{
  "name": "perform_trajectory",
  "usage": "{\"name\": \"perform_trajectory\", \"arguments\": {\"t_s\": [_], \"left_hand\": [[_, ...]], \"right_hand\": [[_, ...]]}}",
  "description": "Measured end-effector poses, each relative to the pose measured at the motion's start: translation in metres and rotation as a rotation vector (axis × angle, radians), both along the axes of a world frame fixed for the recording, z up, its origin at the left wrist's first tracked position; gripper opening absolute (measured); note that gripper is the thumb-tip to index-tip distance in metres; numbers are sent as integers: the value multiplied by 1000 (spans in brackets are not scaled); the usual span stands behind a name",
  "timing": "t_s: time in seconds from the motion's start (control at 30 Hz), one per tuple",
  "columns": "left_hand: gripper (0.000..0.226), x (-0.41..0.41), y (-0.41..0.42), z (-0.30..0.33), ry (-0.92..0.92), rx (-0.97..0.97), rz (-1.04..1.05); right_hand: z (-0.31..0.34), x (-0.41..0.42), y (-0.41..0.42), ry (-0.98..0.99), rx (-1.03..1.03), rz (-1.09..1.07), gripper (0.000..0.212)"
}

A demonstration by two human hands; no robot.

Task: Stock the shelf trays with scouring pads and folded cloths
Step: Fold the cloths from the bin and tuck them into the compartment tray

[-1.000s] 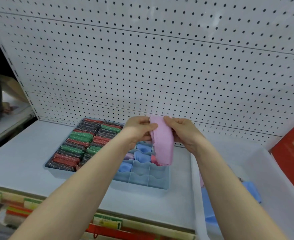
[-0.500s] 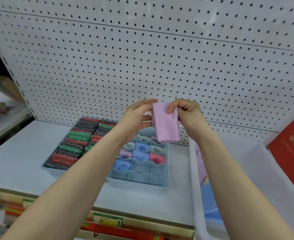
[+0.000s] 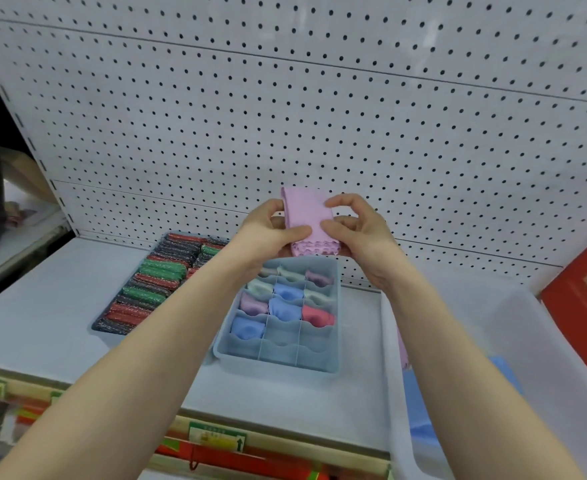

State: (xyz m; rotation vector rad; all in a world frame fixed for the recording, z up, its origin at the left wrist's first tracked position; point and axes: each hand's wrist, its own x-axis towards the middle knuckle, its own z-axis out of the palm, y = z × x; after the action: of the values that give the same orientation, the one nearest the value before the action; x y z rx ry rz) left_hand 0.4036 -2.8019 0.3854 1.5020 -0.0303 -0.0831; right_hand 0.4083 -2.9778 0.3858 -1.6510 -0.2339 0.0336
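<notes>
Left hand (image 3: pixel 267 230) and right hand (image 3: pixel 357 230), fingers clamped on the pink cloth (image 3: pixel 306 216), held above the back of the blue divided tray (image 3: pixel 278 355). Best to fold tighter, then tuck into an empty front cell. Long axis roughly upright, scalloped edge down.

2 bare forearms, left hand (image 3: pixel 267 233) and right hand (image 3: pixel 357 233) ungloved
</notes>
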Motion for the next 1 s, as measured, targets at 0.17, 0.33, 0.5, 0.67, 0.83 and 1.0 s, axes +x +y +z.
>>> {"name": "perform_trajectory", "arguments": {"t_s": [0.17,0.33,0.5,0.67,0.83,1.0], "left_hand": [[29,5,4,4,106,-138,70],[17,4,10,2,192,-127,-58],[56,3,7,-7,50,361,23],[75,0,10,-9,199,160,90],[84,0,15,-5,391,-120,-148],[34,3,11,-4,263,-234,-14]], "right_hand": [[4,-3,-9,-65,-24,230,42],[-1,1,-2,-271,-291,-99,17],[-6,9,-2,-109,-157,-128,15],[-3,11,1,-161,-74,-241,6],[1,0,3,-232,-231,41,22],[-7,0,-2,-134,-222,97,20]]}}
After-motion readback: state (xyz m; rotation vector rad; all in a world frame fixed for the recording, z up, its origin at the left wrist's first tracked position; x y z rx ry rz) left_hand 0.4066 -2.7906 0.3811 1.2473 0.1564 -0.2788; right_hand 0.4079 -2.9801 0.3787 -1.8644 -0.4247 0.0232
